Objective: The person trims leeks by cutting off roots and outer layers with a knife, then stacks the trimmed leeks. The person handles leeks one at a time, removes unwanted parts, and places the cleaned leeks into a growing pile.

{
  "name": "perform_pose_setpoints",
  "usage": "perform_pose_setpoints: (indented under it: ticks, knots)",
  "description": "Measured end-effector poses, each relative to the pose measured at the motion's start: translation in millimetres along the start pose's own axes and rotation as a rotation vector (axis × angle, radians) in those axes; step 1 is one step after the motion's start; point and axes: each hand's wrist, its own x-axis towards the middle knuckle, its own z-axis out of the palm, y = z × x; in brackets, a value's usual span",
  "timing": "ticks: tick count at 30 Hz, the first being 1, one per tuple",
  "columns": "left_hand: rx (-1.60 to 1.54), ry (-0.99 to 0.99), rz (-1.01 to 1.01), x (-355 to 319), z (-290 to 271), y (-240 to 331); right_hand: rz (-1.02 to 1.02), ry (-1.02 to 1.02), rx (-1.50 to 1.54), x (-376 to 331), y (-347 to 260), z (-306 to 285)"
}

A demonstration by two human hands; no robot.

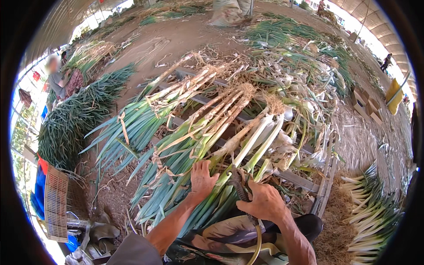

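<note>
The undersides of the left hand (203,180) are out of sight against the leeks (187,152), and most of the right hand's (266,202) fingers are hidden beside the dark tool (237,183) — how firmly either hand grips cannot be told. The lower edge cuts off the grey sleeve (137,251), the right forearm (298,240), the yellowish hose (257,245) and the row of white-stemmed leeks (360,221); the upper edge crops a pale sack (227,11). A seated person's (59,81) head is blurred — and a distant dark figure (387,62) is too small to make out.
</note>
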Motion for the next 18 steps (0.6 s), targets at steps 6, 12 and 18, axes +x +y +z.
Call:
perform_pose_setpoints:
  ticks: [6, 12, 18]
  knots:
    - [0.061, -0.047, 0.103, 11.0, 27.0, -3.5, -0.039, -0.177, -0.014, -1.0, 10.2, 8.9]
    - [0.059, -0.157, 0.344, 13.0, 53.0, -65.0, -0.078, 0.14, 0.038, 15.0, 13.4, 42.2]
    - [0.256, -0.468, 0.082, 50.6, 36.7, -18.4, -0.013, 0.312, 0.076, 11.3, 36.7, 43.8]
